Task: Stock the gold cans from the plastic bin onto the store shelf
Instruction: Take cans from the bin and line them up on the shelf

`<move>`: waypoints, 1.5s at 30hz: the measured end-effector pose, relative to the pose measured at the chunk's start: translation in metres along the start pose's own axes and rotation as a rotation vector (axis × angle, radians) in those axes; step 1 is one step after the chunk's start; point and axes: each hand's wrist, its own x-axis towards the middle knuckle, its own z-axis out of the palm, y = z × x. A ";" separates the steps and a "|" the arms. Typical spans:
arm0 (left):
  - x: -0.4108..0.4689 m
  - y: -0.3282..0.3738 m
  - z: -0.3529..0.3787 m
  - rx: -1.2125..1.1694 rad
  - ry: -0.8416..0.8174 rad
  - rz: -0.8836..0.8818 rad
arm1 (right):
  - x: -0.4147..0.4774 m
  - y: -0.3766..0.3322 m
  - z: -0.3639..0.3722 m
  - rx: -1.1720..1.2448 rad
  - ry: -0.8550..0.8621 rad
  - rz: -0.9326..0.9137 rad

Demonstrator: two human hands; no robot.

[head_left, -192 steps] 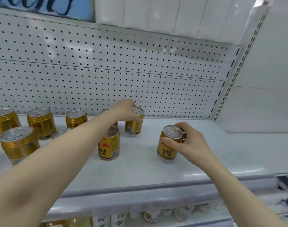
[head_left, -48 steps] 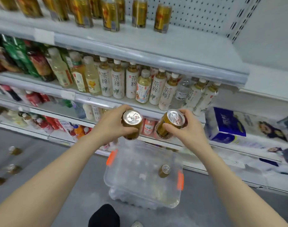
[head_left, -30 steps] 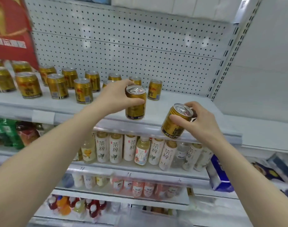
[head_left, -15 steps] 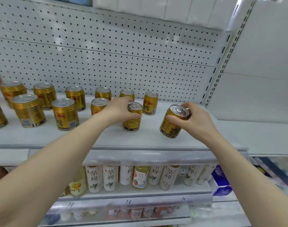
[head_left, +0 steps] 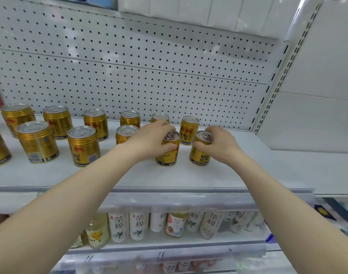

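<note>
Several gold cans [head_left: 83, 147] stand upright in two loose rows along the left and middle of the store shelf [head_left: 258, 175]. The far row sits close to the white pegboard [head_left: 149, 76], and some labels face out where a shopper could read them. Right of these, the left hand [head_left: 149, 140] curls fingers and thumb around the top of the first held can [head_left: 167, 156], whose base rests on or just above the shelf at the right end of the near row; a grip near the rim leaves the base free to land flat. Just beside it to the right, the right hand [head_left: 223, 146] grips the second held can [head_left: 199, 156] the same way from its right side, with a small gap between the two cans. Behind that gap stands the end can of the far row [head_left: 189, 129]. Both held cans look upright and appear meant to extend the near row rightward, toward the bare part of the shelf. Below, tea bottles [head_left: 138, 226] stand in a line. The plastic bin is out of view.
</note>
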 end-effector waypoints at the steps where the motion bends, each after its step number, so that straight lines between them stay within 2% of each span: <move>1: 0.000 0.000 0.000 0.010 -0.004 0.008 | 0.004 0.000 0.002 -0.016 -0.007 -0.012; 12: -0.001 -0.002 0.004 0.053 0.006 0.032 | 0.007 0.009 0.009 -0.212 0.024 -0.151; 18: -0.013 0.016 0.006 0.176 0.067 0.054 | -0.011 0.029 -0.011 -0.326 0.028 -0.264; 26: -0.067 0.101 0.029 0.226 0.272 0.044 | -0.092 0.097 -0.047 -0.457 0.145 -0.552; 29: -0.096 0.140 0.052 0.191 0.340 0.027 | -0.132 0.135 -0.052 -0.388 0.202 -0.628; 34: -0.155 0.197 0.118 0.109 0.351 0.012 | -0.206 0.203 -0.034 -0.288 0.196 -0.712; 37: -0.194 0.217 0.172 0.044 0.297 -0.050 | -0.255 0.240 0.001 -0.213 0.095 -0.697; 40: -0.228 0.226 0.237 -0.022 0.151 -0.174 | -0.304 0.273 0.049 -0.128 -0.061 -0.613; 45: -0.277 0.231 0.338 -0.110 -0.139 -0.310 | -0.377 0.316 0.145 -0.081 -0.412 -0.318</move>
